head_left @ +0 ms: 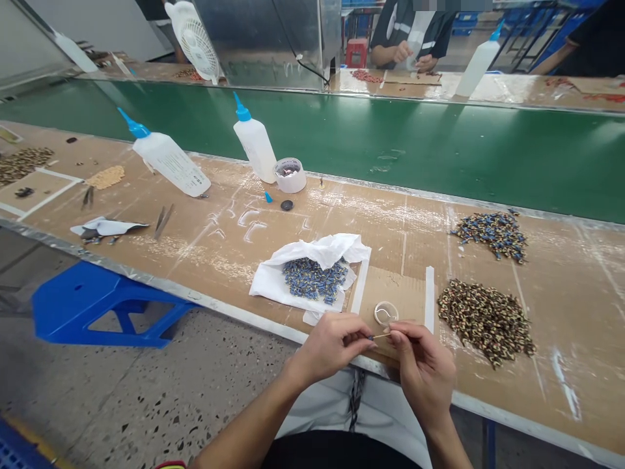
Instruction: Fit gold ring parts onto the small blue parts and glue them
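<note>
Head view: left hand [328,345], grip pinched on small dark component [365,337]; right hand [420,365], grip pinched on thin tan stick [381,335]. Both are over the near edge of the brown cardboard-covered counter [219,228]. Small clear round dish [386,313] just beyond; white plastic bag [273,280] of blue parts left; brown-black parts pile [486,319] right.

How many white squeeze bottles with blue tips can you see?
3. A tilted bottle on the near bench's left, an upright bottle by the tape roll, a far bottle across the green belt. A white shape far left may be another.
</note>
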A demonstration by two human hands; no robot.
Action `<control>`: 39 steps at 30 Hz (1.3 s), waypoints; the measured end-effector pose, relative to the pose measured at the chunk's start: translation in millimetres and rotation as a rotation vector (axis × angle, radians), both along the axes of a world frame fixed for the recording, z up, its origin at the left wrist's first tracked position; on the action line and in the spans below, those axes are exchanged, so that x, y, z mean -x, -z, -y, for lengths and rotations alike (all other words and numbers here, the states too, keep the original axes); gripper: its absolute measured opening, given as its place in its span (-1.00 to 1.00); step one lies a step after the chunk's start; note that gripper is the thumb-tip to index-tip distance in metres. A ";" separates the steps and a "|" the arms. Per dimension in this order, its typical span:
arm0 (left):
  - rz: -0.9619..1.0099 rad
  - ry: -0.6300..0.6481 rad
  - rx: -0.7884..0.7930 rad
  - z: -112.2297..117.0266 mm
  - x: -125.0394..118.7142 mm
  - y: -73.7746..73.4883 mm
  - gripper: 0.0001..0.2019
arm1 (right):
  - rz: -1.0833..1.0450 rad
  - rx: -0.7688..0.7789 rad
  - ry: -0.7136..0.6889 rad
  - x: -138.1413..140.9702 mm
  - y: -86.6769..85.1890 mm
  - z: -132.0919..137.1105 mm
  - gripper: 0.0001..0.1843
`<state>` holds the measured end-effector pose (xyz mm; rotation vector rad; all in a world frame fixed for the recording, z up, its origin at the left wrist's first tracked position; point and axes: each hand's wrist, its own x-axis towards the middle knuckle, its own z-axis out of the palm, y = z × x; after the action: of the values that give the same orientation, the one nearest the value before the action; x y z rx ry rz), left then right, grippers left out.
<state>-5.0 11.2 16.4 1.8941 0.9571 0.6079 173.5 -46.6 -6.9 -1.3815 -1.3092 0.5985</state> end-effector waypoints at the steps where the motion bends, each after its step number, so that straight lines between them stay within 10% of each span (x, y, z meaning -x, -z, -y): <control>1: 0.002 -0.004 0.004 -0.1 0.0 -0.6 -0.89 | -0.018 0.003 -0.001 -0.5 1.4 -0.3 -0.92; 7: 0.026 -0.039 0.067 0.6 1.0 -2.8 -0.92 | -0.166 -0.021 0.172 -2.1 5.0 -9.3 -0.87; 20: 0.002 0.015 0.038 -8.6 9.2 7.7 -0.88 | 0.036 -0.001 0.056 3.1 -8.3 -21.2 -0.81; 29: 0.076 0.050 0.068 -11.1 11.5 10.0 -0.87 | 0.420 0.176 0.492 -102.2 -2.0 50.1 -0.76; 39: 0.065 0.033 0.044 -9.9 10.8 8.6 -0.88 | 0.835 0.127 0.155 -148.6 13.5 58.9 -0.72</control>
<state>-15.8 21.1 7.8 1.8371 0.8887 0.6200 322.1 -105.5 -20.4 -1.9189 -1.7986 -0.0354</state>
